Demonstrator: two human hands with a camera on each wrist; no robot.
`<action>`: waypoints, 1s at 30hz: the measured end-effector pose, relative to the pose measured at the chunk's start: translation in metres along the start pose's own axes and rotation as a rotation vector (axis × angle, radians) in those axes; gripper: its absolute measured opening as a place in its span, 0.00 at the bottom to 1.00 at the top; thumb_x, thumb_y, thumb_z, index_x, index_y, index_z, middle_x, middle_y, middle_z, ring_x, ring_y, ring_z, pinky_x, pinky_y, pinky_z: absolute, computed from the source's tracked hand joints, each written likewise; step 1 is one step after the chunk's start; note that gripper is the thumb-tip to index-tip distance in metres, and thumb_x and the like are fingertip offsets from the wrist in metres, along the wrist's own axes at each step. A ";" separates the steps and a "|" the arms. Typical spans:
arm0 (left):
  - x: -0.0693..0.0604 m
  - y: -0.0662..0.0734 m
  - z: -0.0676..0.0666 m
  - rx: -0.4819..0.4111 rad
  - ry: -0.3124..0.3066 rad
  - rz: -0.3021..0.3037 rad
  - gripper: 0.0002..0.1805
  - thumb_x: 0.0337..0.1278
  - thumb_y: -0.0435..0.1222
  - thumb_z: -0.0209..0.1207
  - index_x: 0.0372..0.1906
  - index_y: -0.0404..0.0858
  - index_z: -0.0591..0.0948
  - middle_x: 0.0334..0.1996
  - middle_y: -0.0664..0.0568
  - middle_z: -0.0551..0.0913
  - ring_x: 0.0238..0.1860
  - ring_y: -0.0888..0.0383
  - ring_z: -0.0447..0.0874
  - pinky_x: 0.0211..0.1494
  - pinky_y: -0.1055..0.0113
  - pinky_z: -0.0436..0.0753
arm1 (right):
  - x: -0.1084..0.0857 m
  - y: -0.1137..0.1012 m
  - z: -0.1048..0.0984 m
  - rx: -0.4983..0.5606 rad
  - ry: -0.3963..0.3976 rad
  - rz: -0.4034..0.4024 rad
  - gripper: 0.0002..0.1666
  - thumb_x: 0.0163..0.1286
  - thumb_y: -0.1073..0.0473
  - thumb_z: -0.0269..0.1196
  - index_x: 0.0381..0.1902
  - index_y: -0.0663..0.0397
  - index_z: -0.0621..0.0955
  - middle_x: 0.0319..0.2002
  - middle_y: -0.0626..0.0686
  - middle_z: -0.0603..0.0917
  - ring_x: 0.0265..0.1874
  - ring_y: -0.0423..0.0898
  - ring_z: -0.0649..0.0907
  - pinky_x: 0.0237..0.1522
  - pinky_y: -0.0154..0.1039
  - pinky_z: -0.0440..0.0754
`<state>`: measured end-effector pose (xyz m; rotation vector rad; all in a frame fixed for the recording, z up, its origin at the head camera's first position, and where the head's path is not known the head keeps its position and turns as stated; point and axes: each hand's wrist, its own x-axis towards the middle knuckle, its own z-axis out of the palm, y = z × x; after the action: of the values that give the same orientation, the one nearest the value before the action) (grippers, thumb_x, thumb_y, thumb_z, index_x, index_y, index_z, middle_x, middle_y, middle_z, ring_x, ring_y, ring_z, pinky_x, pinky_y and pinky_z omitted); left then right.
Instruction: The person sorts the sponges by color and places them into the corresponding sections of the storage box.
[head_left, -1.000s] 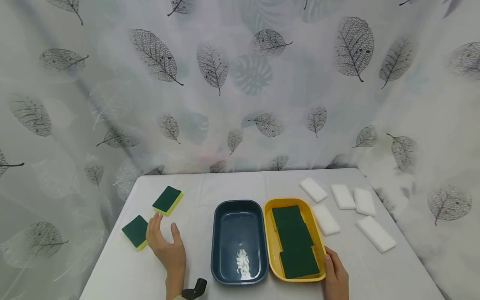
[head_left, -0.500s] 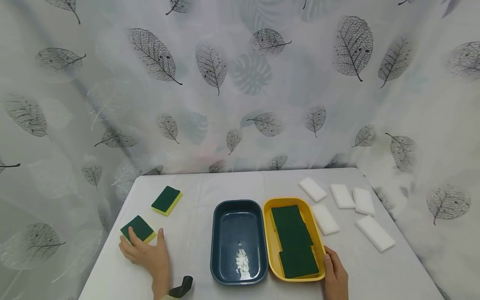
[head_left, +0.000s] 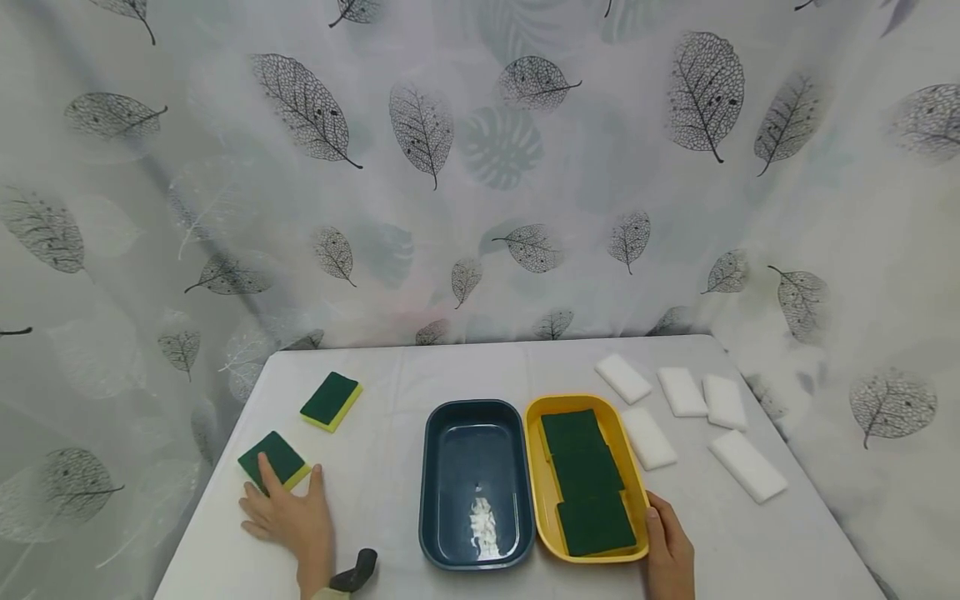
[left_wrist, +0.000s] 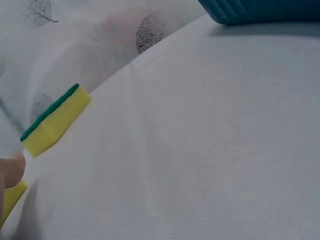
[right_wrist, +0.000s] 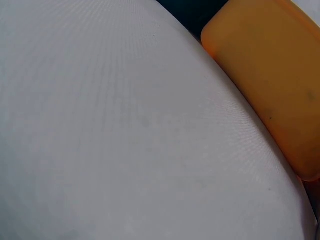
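In the head view, my left hand (head_left: 287, 518) rests its index finger on the green top of a green-and-yellow scouring sponge (head_left: 273, 458). The thumb is spread away to the right; the other fingers lie at the sponge's near left side. A second sponge (head_left: 331, 401) lies farther back, its yellow layer plain in the left wrist view. My right hand (head_left: 670, 550) grips the near right rim of a yellow tray (head_left: 551, 533), whose wall fills a corner of the right wrist view. Several overlapping green-topped sponges (head_left: 596, 523) lie in that tray.
A dark blue tray (head_left: 442, 533) stands against the left side of the yellow one. Several white sponge blocks (head_left: 748, 465) are scattered on the right of the white-covered table (head_left: 375, 500). Behind the table hangs a leaf-patterned curtain (head_left: 480, 208).
My left hand has moved left and toward me, from between the two loose sponges onto the nearer one. The right hand stays at the yellow tray's rim.
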<state>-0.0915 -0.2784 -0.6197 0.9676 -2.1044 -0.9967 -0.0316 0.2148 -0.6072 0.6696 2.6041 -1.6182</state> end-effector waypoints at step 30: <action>0.008 -0.002 0.008 0.014 0.117 -0.052 0.32 0.65 0.38 0.68 0.73 0.44 0.74 0.76 0.35 0.65 0.79 0.33 0.51 0.80 0.34 0.38 | 0.000 0.002 -0.001 -0.002 0.020 -0.010 0.36 0.86 0.38 0.39 0.75 0.56 0.70 0.72 0.64 0.75 0.46 0.14 0.69 0.44 0.10 0.63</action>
<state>-0.1016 -0.2826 -0.6242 1.0665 -2.0017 -0.9282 -0.0309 0.2166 -0.6090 0.6777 2.6267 -1.6205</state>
